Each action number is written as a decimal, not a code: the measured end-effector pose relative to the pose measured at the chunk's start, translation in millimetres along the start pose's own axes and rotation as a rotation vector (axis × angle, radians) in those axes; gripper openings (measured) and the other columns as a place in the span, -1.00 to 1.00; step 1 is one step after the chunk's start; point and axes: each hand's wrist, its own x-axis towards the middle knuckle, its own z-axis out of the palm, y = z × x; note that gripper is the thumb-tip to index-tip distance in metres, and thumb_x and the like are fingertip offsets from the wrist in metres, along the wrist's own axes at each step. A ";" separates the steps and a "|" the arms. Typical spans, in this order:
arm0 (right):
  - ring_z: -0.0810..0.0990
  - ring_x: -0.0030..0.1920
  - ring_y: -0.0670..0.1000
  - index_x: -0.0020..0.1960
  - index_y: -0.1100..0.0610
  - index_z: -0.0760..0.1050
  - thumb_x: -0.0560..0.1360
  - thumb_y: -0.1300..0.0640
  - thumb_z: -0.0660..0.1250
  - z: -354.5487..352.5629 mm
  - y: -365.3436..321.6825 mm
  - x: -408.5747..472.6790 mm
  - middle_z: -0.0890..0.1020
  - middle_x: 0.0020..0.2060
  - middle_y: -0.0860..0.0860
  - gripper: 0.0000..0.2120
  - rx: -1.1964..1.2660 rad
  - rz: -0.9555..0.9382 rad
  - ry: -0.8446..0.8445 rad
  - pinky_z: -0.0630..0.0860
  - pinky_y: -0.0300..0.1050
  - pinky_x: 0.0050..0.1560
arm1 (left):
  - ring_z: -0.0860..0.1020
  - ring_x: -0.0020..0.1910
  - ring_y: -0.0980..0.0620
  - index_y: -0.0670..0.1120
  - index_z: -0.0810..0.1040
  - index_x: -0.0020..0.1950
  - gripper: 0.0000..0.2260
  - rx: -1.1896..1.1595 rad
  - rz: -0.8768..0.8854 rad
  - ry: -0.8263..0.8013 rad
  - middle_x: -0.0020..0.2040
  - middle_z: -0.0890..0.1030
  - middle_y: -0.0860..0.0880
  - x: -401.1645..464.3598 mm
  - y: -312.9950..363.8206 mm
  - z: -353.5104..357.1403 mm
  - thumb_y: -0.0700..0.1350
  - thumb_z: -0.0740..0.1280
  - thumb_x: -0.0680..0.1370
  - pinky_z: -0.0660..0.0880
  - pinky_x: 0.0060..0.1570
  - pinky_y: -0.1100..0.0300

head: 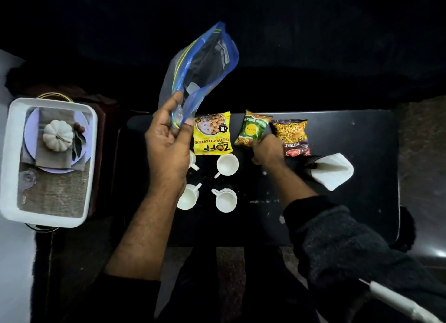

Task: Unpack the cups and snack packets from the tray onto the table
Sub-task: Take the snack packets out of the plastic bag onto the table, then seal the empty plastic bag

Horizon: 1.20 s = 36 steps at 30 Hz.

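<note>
My left hand (167, 141) holds up a clear zip bag with blue edges (205, 64) above the black table (350, 134). My right hand (266, 151) grips the lower end of a green snack packet (253, 129), which lies between a yellow soya chunks packet (212, 133) and a dark mixture packet (293, 135). White cups stand on the table below the packets: one (226, 164) in the middle, one (225, 200) nearer me, one (188, 197) beside my left wrist, and another (193, 159) mostly hidden behind my left hand.
A white tray (12, 158) sits at the left with a plate, a napkin, a small white pumpkin (58, 135) and a mat inside. A folded white napkin (334, 170) in a dark holder rests at the right of the table.
</note>
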 end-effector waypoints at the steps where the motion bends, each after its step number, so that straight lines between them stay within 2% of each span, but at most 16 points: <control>1: 0.73 -0.18 0.17 0.06 0.30 0.55 0.53 -0.07 0.41 7.2 3.9 0.5 0.70 -0.06 0.20 -0.60 0.021 0.030 -0.018 0.70 0.10 -0.14 | 0.61 0.23 0.27 -0.18 0.46 0.46 -0.57 -0.001 -0.001 0.001 0.34 0.59 0.06 -0.6 -2.3 -1.6 -0.40 0.32 0.59 0.54 0.14 0.37; 4: 0.73 -0.20 0.18 0.05 0.30 0.51 0.55 -0.06 0.39 13.4 10.7 0.4 0.67 -0.08 0.19 -0.61 0.007 0.080 -0.074 0.70 0.16 -0.13 | 0.60 0.26 0.24 -0.19 0.47 0.45 -0.58 -0.001 0.008 -0.001 0.33 0.60 0.08 -2.9 -6.9 -6.2 -0.38 0.34 0.59 0.53 0.23 0.31; 7: 0.70 -0.06 0.21 0.13 0.24 0.52 0.54 -0.10 0.39 3.9 10.5 -5.2 0.68 -0.04 0.19 -0.59 -0.118 0.043 -0.051 0.67 0.15 -0.02 | 0.59 0.26 0.28 -0.18 0.48 0.44 -0.58 0.002 0.018 -0.005 0.28 0.60 0.14 -6.0 -9.2 -9.7 -0.38 0.34 0.59 0.52 0.26 0.29; 9: 0.67 0.04 0.22 0.21 0.25 0.52 0.55 -0.04 0.39 -7.2 6.1 -10.7 0.65 0.06 0.20 -0.60 -0.207 -0.021 0.006 0.64 0.07 0.06 | 0.59 0.26 0.27 -0.17 0.50 0.43 -0.58 -0.017 0.012 -0.001 0.27 0.62 0.15 -7.6 -9.0 -12.0 -0.38 0.34 0.58 0.52 0.30 0.25; 12: 0.61 0.13 0.23 0.35 0.26 0.43 0.59 0.09 0.35 -28.0 -5.5 -26.7 0.53 0.23 0.23 -0.59 -0.257 -0.140 0.070 0.57 0.07 0.14 | 0.60 0.28 0.21 -0.15 0.53 0.41 -0.59 -0.022 0.019 0.008 0.33 0.62 0.06 -10.8 -3.0 -14.5 -0.39 0.34 0.58 0.53 0.33 0.17; 15: 0.60 0.17 0.21 0.35 0.23 0.43 0.59 0.08 0.34 -48.9 -21.7 -46.3 0.46 0.30 0.21 -0.61 -0.242 -0.251 0.118 0.53 0.06 0.21 | 0.62 0.26 0.14 -0.12 0.58 0.34 -0.66 -0.023 0.059 0.022 0.28 0.65 0.07 -15.4 8.0 -19.0 -0.37 0.32 0.59 0.57 0.29 0.04; 17: 0.59 0.17 0.18 0.34 0.20 0.46 0.58 0.09 0.36 -65.8 -39.1 -63.5 0.46 0.29 0.19 -0.63 -0.144 -0.364 0.150 0.51 0.01 0.24 | 0.67 0.16 0.02 -0.11 0.60 0.28 -0.71 -0.019 0.111 0.018 0.20 0.68 0.08 -17.7 18.6 -25.6 -0.34 0.31 0.60 0.61 0.20 -0.03; 18: 0.60 0.14 0.14 0.34 0.18 0.46 0.57 0.09 0.38 -74.5 -48.3 -72.4 0.45 0.28 0.17 -0.62 -0.058 -0.425 0.162 0.52 -0.02 0.24 | 0.68 0.04 -0.03 -0.12 0.61 0.26 -0.73 -0.010 0.147 0.010 0.15 0.69 0.11 -18.1 22.6 -28.3 -0.33 0.31 0.60 0.63 0.11 -0.02; 21: 0.61 0.04 -0.04 0.46 0.14 0.33 0.50 0.15 0.47 -106.7 -76.2 -112.9 0.37 0.30 0.09 -0.41 0.319 -0.625 0.186 0.58 -0.16 0.11 | 0.57 -0.33 0.04 -0.11 0.57 0.21 -0.79 0.020 0.242 0.009 -0.06 0.65 0.23 -26.3 42.8 -40.2 -0.31 0.31 0.62 0.57 -0.21 0.13; 23: 0.54 0.25 -0.04 0.56 0.05 0.13 0.44 0.14 0.53 -131.2 -88.7 -139.6 0.30 0.40 0.05 -0.16 0.426 -0.751 0.194 0.57 -0.14 0.17 | 0.50 -0.44 0.08 -0.03 0.51 0.23 -0.77 0.010 0.264 0.020 -0.14 0.64 0.22 -34.8 59.2 -45.9 -0.28 0.32 0.62 0.52 -0.32 0.17; 25: 0.34 0.48 0.02 0.62 -0.01 -0.01 0.41 0.12 0.55 -157.6 -94.4 -163.2 0.22 0.52 0.03 -0.02 0.275 -0.889 0.189 0.40 -0.01 0.42 | 0.47 -0.47 0.06 0.02 0.45 0.25 -0.74 -0.015 0.270 -0.016 -0.16 0.65 0.15 -45.1 76.6 -51.3 -0.25 0.33 0.63 0.50 -0.34 0.17; 26: 0.26 0.52 0.06 0.62 -0.02 -0.01 0.40 0.12 0.56 -171.2 -95.3 -173.3 0.21 0.54 0.01 -0.01 0.176 -0.953 0.179 0.30 0.06 0.49 | 0.45 -0.47 0.05 0.02 0.44 0.25 -0.75 -0.029 0.266 -0.046 -0.15 0.65 0.11 -50.6 85.1 -53.6 -0.24 0.33 0.63 0.49 -0.34 0.19; 28: 0.32 0.45 0.10 0.57 -0.11 0.14 0.39 0.11 0.55 -198.9 -98.7 -187.5 0.35 0.46 -0.04 -0.10 0.048 -0.978 0.155 0.33 0.17 0.45 | 0.44 -0.48 0.07 0.00 0.46 0.23 -0.80 -0.029 0.261 -0.086 -0.17 0.65 0.09 -57.5 100.2 -59.1 -0.22 0.32 0.65 0.47 -0.37 0.23; 30: 0.41 0.26 0.13 0.47 -0.15 0.34 0.39 0.05 0.54 -225.5 -99.4 -201.2 0.48 0.25 0.00 -0.29 -0.126 -0.954 0.209 0.43 0.22 0.27 | 0.43 -0.50 0.11 -0.04 0.47 0.20 -0.85 -0.021 0.280 -0.106 -0.20 0.66 0.14 -68.0 116.3 -68.0 -0.23 0.31 0.66 0.44 -0.41 0.26; 33: 0.41 0.11 0.12 0.25 -0.02 0.58 0.38 0.00 0.56 -261.0 -96.9 -217.5 0.48 0.07 0.06 -0.54 -0.308 -0.992 0.274 0.47 0.10 0.12 | 0.42 -0.51 0.15 -0.10 0.51 0.15 -0.90 -0.062 0.265 -0.166 -0.17 0.71 0.11 -86.9 139.2 -76.2 -0.25 0.29 0.66 0.43 -0.46 0.31; 36: 0.39 0.05 0.00 0.01 0.08 0.64 0.37 0.02 0.57 -288.9 -93.6 -233.5 0.49 0.04 0.01 -0.73 -0.301 -1.090 0.295 0.47 -0.07 0.00 | 0.45 -0.52 0.21 -0.07 0.58 0.02 -0.89 -0.083 0.271 -0.131 -0.32 0.66 0.09 -106.1 158.5 -77.1 -0.25 0.31 0.65 0.36 -0.54 0.38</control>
